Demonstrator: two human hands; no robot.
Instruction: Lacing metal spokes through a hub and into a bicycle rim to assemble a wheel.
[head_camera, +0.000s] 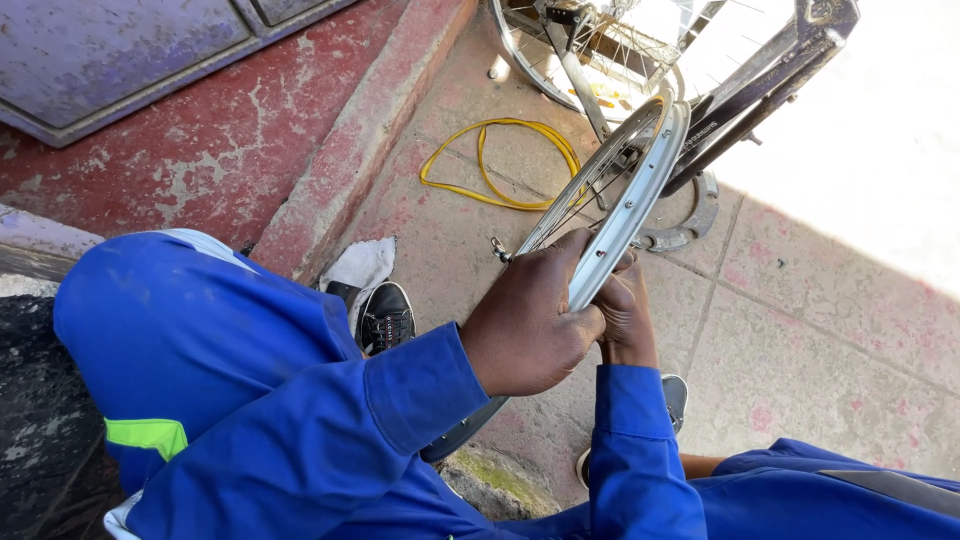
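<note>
Your left hand (528, 318) is wrapped around the bare wheel rim (628, 200), fingers closed on its edge; your right hand (627, 318) grips it from the other side. The rim stands tilted between your knees, spokes fitted but no tyre on it. Beyond, a yellow rim strip (500, 165) lies loose on the paving (800, 330), not yet fitted.
</note>
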